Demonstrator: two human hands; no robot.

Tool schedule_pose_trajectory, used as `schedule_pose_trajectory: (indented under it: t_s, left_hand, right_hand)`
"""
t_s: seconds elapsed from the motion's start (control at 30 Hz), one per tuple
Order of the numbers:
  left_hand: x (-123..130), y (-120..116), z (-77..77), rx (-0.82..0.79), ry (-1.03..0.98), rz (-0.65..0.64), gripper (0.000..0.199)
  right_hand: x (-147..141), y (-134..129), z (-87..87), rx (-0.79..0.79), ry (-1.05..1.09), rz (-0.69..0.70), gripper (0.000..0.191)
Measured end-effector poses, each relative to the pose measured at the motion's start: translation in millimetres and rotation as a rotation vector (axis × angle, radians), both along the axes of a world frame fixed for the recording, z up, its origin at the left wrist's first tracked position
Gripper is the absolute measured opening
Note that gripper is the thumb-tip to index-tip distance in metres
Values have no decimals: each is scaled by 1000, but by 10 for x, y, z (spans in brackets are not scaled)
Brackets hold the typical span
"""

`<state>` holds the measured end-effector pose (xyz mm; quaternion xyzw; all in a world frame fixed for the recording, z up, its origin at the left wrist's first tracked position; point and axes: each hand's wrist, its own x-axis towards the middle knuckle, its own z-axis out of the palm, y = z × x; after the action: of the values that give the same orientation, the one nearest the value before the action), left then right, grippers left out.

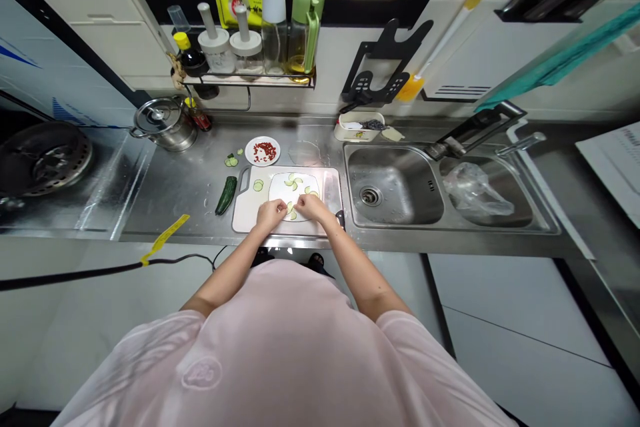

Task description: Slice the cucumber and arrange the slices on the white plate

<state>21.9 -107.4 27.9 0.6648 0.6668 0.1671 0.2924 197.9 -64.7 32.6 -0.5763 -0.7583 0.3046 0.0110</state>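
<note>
A white square plate [278,184] lies on the light cutting board [249,217]. Several pale green cucumber slices [293,180] are set out on the plate in small groups. My left hand [271,215] is over the plate's near left part with its fingers pinched together. Close beside it on the right, my right hand [311,207] is also closed, fingertips together over the plate. Whatever the fingertips hold is too small to make out. A few cucumber rounds [258,185] rest on the board left of the plate. A dark knife handle [341,218] shows at the board's right edge.
Left of the board lies a dark green cucumber piece [227,195], with cut ends [231,160] behind it. A round plate [263,151] holds chopped red bits. A steel pot [166,123] stands at back left. The double sink [395,185] is on the right.
</note>
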Motion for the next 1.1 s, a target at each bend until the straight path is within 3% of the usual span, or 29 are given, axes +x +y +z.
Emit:
schedule_pose_trajectory:
  t_s: [0.33, 0.77, 1.1]
  left_hand:
    - [40, 4, 2, 25, 173, -80, 12]
    - [56, -29, -1, 57, 247, -105, 14]
    - [43, -171, -74, 232, 310, -260, 25]
  right_hand:
    - [-66, -13, -14, -31, -139, 12, 20]
    - [-115, -30, 87, -47, -217, 25, 21]
    - [-160, -65, 128, -5, -263, 13, 27]
